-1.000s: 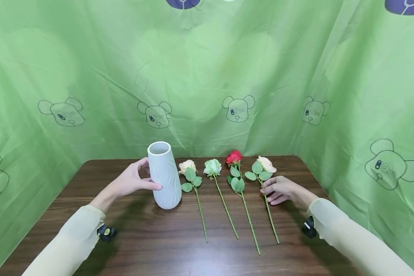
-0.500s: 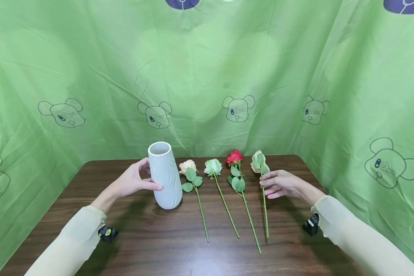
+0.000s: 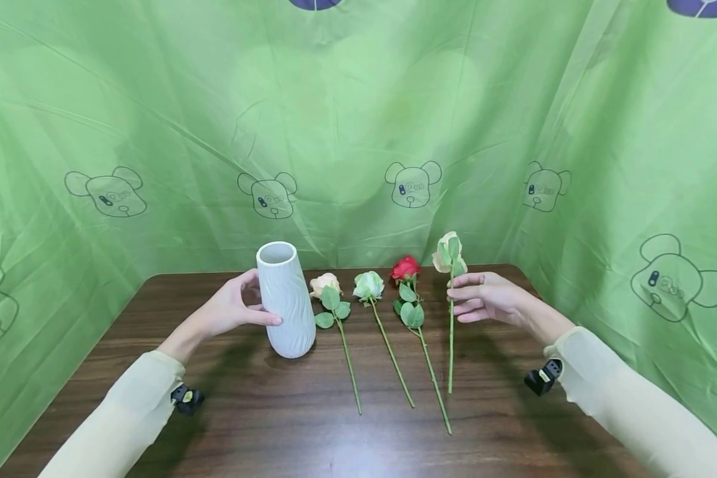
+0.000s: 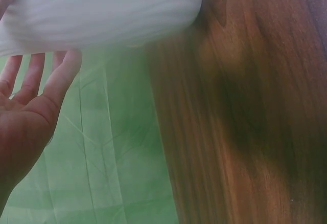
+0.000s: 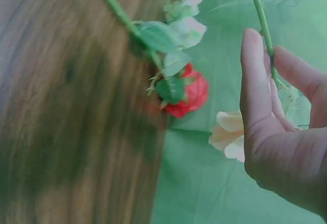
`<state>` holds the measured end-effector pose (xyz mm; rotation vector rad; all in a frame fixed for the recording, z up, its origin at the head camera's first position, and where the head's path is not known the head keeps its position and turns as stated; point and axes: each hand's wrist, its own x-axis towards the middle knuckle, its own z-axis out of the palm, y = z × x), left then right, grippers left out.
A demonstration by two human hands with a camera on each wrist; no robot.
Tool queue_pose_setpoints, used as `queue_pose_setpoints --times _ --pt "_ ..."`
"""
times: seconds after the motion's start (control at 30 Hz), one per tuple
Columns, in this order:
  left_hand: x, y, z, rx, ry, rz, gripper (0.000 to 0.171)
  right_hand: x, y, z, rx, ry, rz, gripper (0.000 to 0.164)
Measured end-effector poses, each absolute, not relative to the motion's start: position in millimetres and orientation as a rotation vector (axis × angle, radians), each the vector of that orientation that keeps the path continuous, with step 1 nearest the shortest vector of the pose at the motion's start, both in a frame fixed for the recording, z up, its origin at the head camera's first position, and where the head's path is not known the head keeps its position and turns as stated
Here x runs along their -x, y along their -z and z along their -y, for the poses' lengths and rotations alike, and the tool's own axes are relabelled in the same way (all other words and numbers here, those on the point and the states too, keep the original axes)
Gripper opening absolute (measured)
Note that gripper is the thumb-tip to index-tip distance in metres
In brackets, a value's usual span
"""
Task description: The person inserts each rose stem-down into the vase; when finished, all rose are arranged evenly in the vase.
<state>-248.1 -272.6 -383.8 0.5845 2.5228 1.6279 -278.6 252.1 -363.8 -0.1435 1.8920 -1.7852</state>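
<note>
A white ribbed vase (image 3: 289, 305) stands upright on the table, and my left hand (image 3: 233, 307) holds its left side, thumb across the front and fingers behind. In the left wrist view the fingertips (image 4: 71, 60) meet the vase wall (image 4: 112, 12). My right hand (image 3: 492, 299) pinches the green stem of a cream rose (image 3: 449, 252) just below its leaves. That rose is raised upright above the table, bloom on top; in the right wrist view its petals (image 5: 227, 137) are partly hidden behind my hand (image 5: 281, 127).
Between the hands lie a peach rose (image 3: 325, 285), a pale green-and-white rose (image 3: 368, 287) and a red rose (image 3: 405, 267), blooms toward the back. The brown wooden table (image 3: 263, 425) ends at a green curtain (image 3: 346, 133) with bear-head outlines.
My right hand has lifted the cream rose off the table, turning its stem upright and shifting it slightly left. My left hand keeps its hold on the vase, which has not moved.
</note>
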Motion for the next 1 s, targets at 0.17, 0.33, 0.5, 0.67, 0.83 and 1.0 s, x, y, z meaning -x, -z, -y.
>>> queue_pose_setpoints --times 0.17,0.33,0.5,0.67,0.83,1.0 --pt "248 385 274 -0.584 -1.631 -2.513 0.08 275 352 -247 0.166 1.86 -1.859 0.023" --pt "248 386 274 -0.591 -1.628 -2.519 0.082 271 343 -242 0.226 1.935 -1.819 0.018" --pt "250 386 274 -0.599 -1.632 -2.513 0.083 267 336 -234 0.273 1.992 -1.804 0.013" --pt "251 385 274 -0.597 -1.642 -2.501 0.083 265 330 -225 0.3 2.056 -1.785 0.011" --pt "251 384 275 -0.597 -1.641 -2.503 0.082 266 324 -217 0.308 2.124 -1.755 0.022" --pt "249 383 274 -0.6 -1.633 -2.514 0.083 266 321 -210 0.294 2.133 -1.757 0.039"
